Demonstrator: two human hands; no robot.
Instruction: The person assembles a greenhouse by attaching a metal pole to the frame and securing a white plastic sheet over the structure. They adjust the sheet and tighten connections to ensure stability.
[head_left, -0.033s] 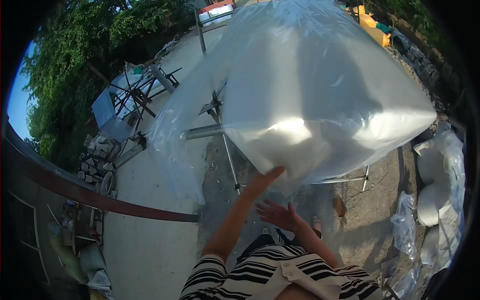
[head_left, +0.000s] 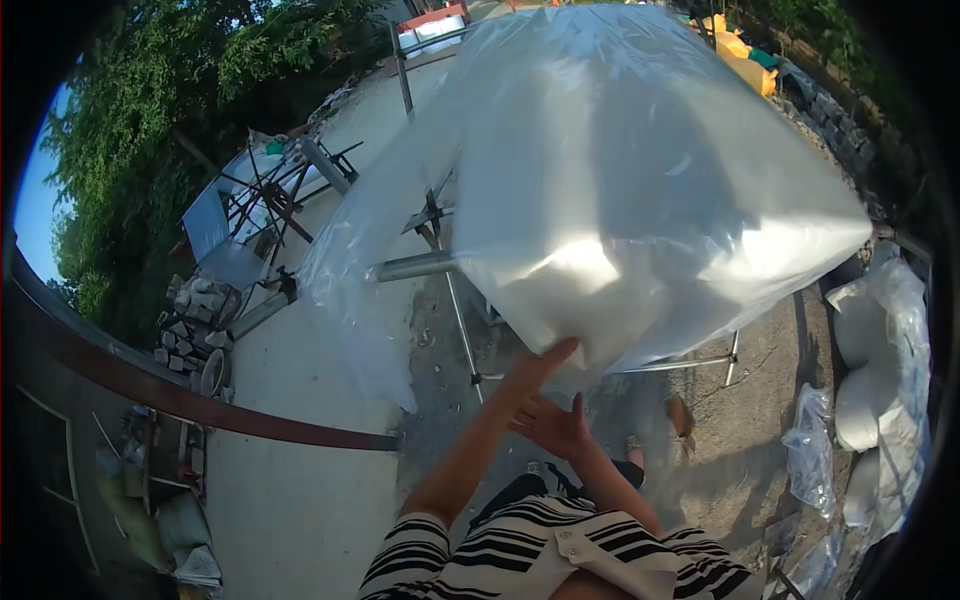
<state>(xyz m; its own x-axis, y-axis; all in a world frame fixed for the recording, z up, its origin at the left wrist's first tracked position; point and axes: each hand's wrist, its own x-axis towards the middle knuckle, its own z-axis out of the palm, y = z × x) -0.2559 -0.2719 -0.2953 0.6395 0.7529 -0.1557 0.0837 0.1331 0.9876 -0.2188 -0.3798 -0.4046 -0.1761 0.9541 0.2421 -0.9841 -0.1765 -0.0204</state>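
A large clear plastic sheet [head_left: 660, 190] drapes over a metal-framed stack in front of me, its near side hanging in shiny folds. My left hand [head_left: 548, 362] reaches up to the near edge of the sheet and grips it, the thumb showing and the other fingers mostly hidden by the plastic. Just below, my right hand [head_left: 560, 428] is held with fingers spread and holds nothing. Its fingertips pass partly behind my left wrist. Loose plastic [head_left: 350, 310] trails down on the left side over a metal tube [head_left: 415, 266].
Thin metal legs and a low rail [head_left: 680, 362] stand under the sheet. A dark red beam [head_left: 230, 412] crosses at left. White sacks [head_left: 857, 408] and a crumpled plastic bag [head_left: 810, 445] lie to the right. Rubble [head_left: 195, 320] and a tangle of metal frames [head_left: 270, 195] sit farther left.
My right hand has moved left and slightly up, so its fingers now come behind my left wrist. My left hand stays at the sheet's edge, shifted a little right.
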